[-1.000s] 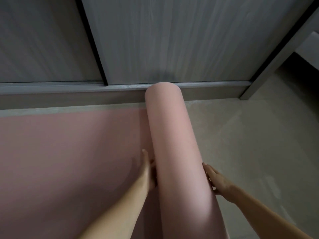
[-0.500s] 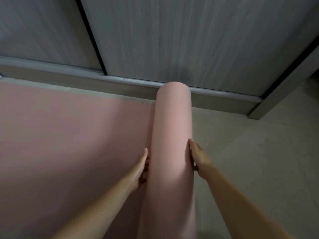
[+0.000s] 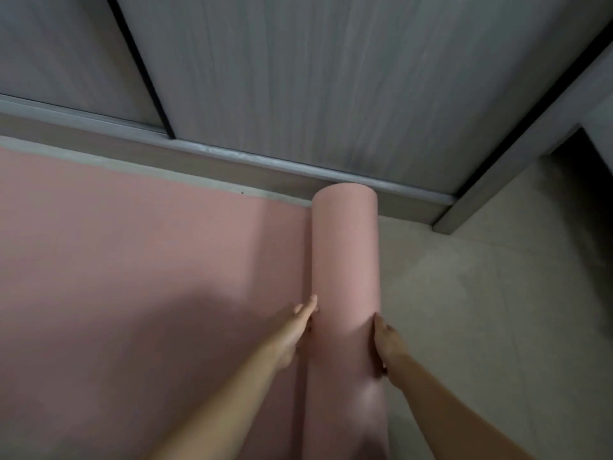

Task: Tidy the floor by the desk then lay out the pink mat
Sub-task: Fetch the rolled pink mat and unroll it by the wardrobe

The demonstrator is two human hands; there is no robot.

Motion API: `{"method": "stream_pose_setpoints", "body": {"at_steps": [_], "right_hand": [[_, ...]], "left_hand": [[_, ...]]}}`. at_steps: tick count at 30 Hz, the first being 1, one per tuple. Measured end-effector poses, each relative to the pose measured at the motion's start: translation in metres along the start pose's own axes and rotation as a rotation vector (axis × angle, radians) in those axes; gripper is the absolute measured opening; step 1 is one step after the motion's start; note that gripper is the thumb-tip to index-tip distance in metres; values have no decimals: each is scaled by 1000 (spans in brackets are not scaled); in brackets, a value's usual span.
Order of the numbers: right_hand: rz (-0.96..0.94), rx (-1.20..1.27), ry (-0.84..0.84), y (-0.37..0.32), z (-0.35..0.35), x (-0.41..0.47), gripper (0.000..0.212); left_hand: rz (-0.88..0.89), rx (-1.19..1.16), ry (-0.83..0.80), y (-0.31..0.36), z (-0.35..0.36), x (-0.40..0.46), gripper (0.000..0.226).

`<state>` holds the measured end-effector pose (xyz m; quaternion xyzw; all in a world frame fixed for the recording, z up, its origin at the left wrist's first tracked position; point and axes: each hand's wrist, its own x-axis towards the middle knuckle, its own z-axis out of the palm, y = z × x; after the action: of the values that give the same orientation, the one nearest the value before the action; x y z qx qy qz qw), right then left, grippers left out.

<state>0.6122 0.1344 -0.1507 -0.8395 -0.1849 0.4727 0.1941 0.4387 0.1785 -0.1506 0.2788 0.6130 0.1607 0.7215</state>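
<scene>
Currently pink mat (image 3: pixel 132 277) half unrolled on floor (image 3: pixel 481 310); left hand (image 3: pixel 293 330) and right hand (image 3: pixel 386 346) flat against opposite sides of the roll (image 3: pixel 345 260), fingers uncurled.

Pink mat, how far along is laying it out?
Done: the unrolled part lies flat on the left. In hand: left hand and right hand press either side of the roll. Left: unrolling across the bare floor on the right.
</scene>
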Motion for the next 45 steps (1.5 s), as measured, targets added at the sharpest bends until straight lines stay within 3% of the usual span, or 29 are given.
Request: {"method": "stream_pose_setpoints", "body": {"at_steps": [4,8,10,13,15,17,20,24,26,29,32,36,41,45], "right_hand": [[66,107,-42,3,-3,-11,59],[137,167,-101,6,-6,-31,64],[147,230,-138,11,-5,-40,69],[144,365,-210,15,-11,-36,73],[121,429,-255,27,-18,-28,65],[70,434,-290,36,-25,-19,51],[70,380,-356,59,-50,-3,40],[160,245,-422,84,-100,30,66],[161,237,-395,88,-130,55,66],[71,418,-288,83,-169,82,53],[-6,486,-268,72,-188,82,47],[-140,198,-197,72,-205,68,60],[-208,45,-64,113,-219,66,88],[-189,-89,180,153,-232,85,43]], "left_hand": [[-140,-246,-147,-5,-11,8,40],[-299,-344,-113,-4,-4,12,36],[-285,-338,-146,-1,6,15,38],[-244,-155,-338,11,19,22,69],[-243,-78,-455,17,28,25,92],[-217,-73,-521,23,40,29,100],[-189,-205,-491,13,76,29,83],[-161,-378,-441,-19,122,26,63],[-150,-436,-396,-35,141,30,56],[-113,-562,-304,-44,173,40,40],[4,-505,-274,-40,205,34,15],[109,-224,-435,-26,262,13,24],[-98,-198,-550,-46,316,13,34],[-178,-54,-500,-87,318,24,41]]}}
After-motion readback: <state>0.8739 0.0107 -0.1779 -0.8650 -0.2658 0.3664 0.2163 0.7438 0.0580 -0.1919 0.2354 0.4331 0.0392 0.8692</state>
